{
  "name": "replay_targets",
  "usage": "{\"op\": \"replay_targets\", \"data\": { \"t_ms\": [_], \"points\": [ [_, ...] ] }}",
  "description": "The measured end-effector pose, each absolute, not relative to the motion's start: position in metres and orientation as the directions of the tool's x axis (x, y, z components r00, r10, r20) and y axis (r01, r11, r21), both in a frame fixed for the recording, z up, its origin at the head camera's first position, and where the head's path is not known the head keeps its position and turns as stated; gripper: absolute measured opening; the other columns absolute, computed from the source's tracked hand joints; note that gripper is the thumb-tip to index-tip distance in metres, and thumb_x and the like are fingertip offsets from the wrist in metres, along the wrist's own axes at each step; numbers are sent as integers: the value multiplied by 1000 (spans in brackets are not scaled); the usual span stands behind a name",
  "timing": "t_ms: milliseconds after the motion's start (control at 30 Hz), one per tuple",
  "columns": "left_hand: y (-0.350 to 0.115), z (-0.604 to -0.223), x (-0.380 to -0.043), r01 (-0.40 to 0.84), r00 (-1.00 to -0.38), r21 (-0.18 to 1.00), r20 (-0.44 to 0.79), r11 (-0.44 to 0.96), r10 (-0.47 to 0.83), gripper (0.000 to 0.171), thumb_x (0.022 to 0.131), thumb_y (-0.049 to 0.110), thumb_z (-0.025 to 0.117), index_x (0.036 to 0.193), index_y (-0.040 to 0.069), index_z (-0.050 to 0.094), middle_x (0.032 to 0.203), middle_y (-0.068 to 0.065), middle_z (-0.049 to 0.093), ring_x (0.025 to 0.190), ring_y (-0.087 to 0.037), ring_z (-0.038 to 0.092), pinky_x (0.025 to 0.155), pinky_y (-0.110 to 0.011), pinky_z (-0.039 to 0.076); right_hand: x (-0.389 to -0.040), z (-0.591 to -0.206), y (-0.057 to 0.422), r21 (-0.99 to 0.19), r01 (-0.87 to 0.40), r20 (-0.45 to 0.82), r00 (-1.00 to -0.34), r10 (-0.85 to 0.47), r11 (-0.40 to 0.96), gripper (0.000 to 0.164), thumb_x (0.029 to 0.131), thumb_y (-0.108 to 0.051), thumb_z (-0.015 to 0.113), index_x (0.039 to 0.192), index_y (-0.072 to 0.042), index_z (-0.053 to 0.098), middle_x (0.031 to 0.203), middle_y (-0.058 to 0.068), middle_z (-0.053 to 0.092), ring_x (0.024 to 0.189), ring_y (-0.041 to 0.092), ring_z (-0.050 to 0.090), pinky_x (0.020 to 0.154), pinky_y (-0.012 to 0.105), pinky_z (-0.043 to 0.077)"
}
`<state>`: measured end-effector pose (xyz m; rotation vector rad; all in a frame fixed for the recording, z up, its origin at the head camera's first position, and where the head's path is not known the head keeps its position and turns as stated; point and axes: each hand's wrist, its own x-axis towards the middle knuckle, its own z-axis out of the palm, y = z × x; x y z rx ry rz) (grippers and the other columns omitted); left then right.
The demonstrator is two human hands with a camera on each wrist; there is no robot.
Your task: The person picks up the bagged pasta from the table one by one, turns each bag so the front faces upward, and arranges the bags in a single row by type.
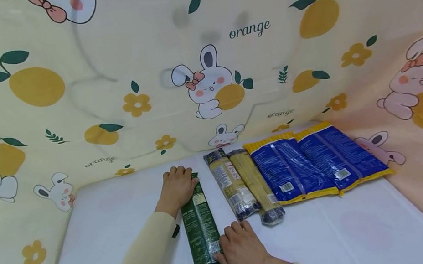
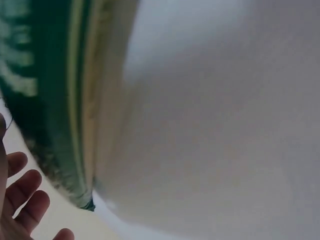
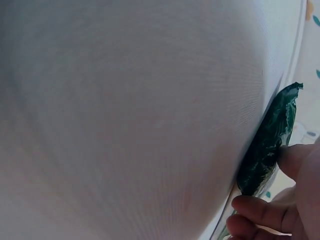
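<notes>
A long green pack of spaghetti (image 1: 200, 230) lies lengthwise on the white table, its printed side up. My left hand (image 1: 177, 187) is over its far end in the head view. In the left wrist view the left fingers (image 2: 31, 197) are spread past the end of the pack, with a gap to its side. At the near right corner my right hand (image 1: 243, 249) touches the pack. The right wrist view shows the right thumb (image 3: 295, 157) on its wrapper and the index fingertip at its edge, pinching that part.
Right of the green pack lie two clear packs of long pasta, one printed (image 1: 231, 186) and one plainer (image 1: 256, 185). Beyond them two blue bags (image 1: 289, 168) with yellow ends overlap. A patterned cloth (image 1: 132, 130) with rabbits and oranges rises behind the table (image 1: 117, 220).
</notes>
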<state>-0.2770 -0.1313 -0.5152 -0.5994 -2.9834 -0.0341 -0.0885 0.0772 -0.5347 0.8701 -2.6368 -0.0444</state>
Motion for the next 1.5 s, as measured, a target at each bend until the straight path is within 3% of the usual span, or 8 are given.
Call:
{"op": "replay_targets", "data": {
  "t_ms": [433, 667, 833, 1133, 1300, 1500],
  "points": [
    [-126, -528, -289, 289, -956, 51, -30, 956, 291, 56, 114, 49, 38, 138, 4, 61, 132, -17, 57, 131, -39, 46, 111, -66, 35, -90, -535, 77, 107, -573, 251, -775, -580, 812, 46, 102, -60, 59, 86, -18, 68, 82, -2, 59, 85, 18, 52, 81, 40, 43],
    [-124, -531, -293, 306, -951, 27, 43, 952, 305, 43, 115, 36, 43, 120, -1, 64, 116, -18, 58, 125, -42, 46, 111, -76, 27, -88, -536, 76, 88, -580, 301, -760, -577, 810, 44, 100, -59, 63, 83, -19, 64, 80, -3, 57, 82, 17, 51, 78, 39, 42],
    [-127, -527, -291, 343, -929, -8, 145, 939, 340, 37, 114, 32, 45, 105, 0, 60, 107, -17, 57, 120, -41, 49, 112, -75, 27, -88, -536, 75, 71, -581, 295, -765, -573, 811, 44, 101, -59, 62, 86, -18, 64, 82, -2, 57, 83, 18, 51, 78, 39, 41],
    [-129, -495, -290, 451, -787, -2, 471, 893, 399, 31, 113, 25, 50, 94, 2, 54, 96, -17, 57, 107, -42, 54, 111, -72, 30, -91, -534, 76, 63, -531, 302, -797, -524, 845, 43, 101, -56, 64, 89, -14, 62, 83, 0, 56, 87, 19, 53, 80, 38, 42],
    [-129, -471, -290, 492, -685, -58, 591, 869, 427, 30, 114, 24, 46, 93, 2, 51, 97, -18, 57, 105, -43, 54, 109, -71, 32, -96, -532, 75, 43, -510, 335, -803, -493, 859, 43, 98, -54, 69, 87, -14, 60, 82, 0, 53, 85, 20, 51, 78, 36, 41],
    [-124, -448, -288, 537, -544, -120, 707, 835, 451, 30, 114, 24, 45, 95, 3, 53, 97, -16, 56, 96, -37, 51, 107, -64, 33, -106, -528, 73, -40, -452, 247, -869, -429, 891, 48, 99, -58, 66, 87, -13, 58, 83, 0, 51, 84, 20, 50, 74, 36, 38]
  ]
}}
